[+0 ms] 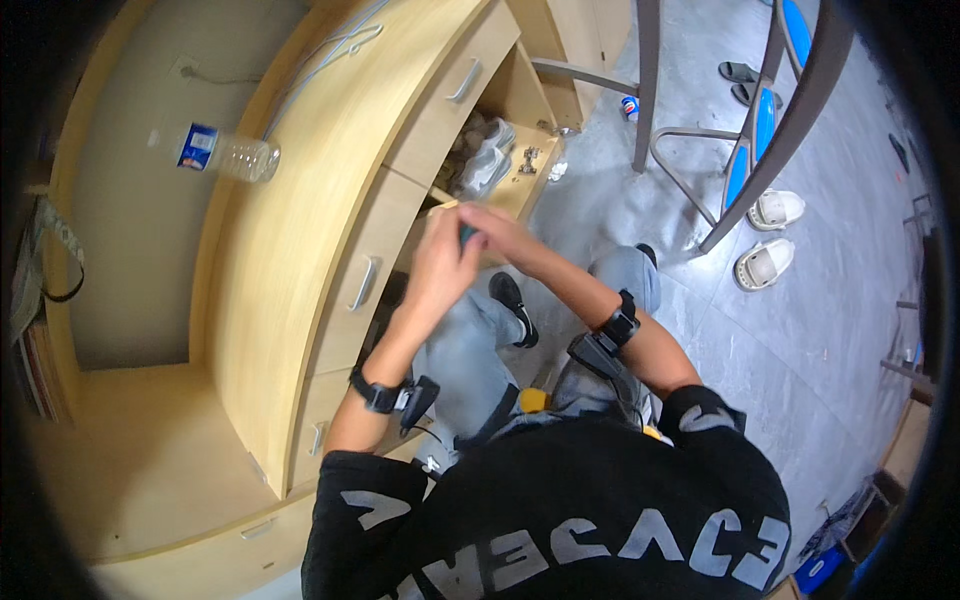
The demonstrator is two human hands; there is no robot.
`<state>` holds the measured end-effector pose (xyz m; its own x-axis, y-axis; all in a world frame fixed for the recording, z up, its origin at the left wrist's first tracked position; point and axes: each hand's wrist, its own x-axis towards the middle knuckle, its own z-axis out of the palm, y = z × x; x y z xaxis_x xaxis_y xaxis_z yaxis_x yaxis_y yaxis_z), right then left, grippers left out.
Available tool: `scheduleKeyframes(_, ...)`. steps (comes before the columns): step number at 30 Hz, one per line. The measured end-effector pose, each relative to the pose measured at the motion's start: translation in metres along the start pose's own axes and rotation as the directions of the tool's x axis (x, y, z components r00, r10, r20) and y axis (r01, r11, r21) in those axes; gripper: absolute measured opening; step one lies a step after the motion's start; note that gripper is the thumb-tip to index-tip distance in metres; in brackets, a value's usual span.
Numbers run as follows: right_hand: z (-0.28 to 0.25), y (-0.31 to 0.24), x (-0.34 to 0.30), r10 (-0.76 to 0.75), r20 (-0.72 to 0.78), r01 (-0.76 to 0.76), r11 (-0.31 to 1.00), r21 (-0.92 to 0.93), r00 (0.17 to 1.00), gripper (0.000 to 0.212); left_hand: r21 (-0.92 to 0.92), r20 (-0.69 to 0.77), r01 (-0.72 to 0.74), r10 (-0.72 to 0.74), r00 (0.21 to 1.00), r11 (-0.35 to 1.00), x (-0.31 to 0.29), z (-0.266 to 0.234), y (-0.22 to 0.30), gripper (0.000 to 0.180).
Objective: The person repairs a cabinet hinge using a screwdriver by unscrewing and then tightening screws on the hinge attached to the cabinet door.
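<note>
My left hand (444, 262) is closed in front of the open lower cupboard, its fingers curled together at the edge of the wood. My right hand (498, 234) meets it from the right, closed too, with its fingertips against the left hand's. Between the two shows a small teal piece (467, 233); its kind is too hidden and blurred to tell. Just beyond the hands the open cupboard door (522, 185) carries a metal hinge (528, 160). White and clear plastic bags (488, 158) lie inside the cupboard.
An empty clear bottle (235, 156) with a blue label lies on the wooden cabinet (290, 200) at left. A chair with blue slats (765, 125) stands at far right. White clogs (766, 264), dark slippers (740, 72) and a blue can (630, 108) are on the grey floor.
</note>
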<state>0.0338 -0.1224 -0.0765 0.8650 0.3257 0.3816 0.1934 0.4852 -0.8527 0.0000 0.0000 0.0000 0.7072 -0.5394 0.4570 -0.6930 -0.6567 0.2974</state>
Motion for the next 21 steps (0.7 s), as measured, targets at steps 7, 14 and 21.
scheduleKeyframes(7,-0.064,0.09,-0.157,0.619,-0.627,-0.248,0.777,0.579,0.474,0.029,-0.532,0.569,0.475,-0.119,0.814,0.701,-0.058,0.2,-0.026,0.025)
scheduleKeyframes(14,-0.139,0.119,-0.188,0.751,-0.643,-0.151,0.66,0.736,0.149,0.026,-0.236,0.787,0.904,-0.476,0.394,0.358,-0.016,0.478,-0.146,0.025)
scheduleKeyframes(21,-0.196,0.142,-0.096,0.729,-0.638,-0.265,0.685,0.679,0.248,0.032,0.149,0.883,0.676,-0.405,0.237,0.721,-0.032,0.519,-0.189,0.026)
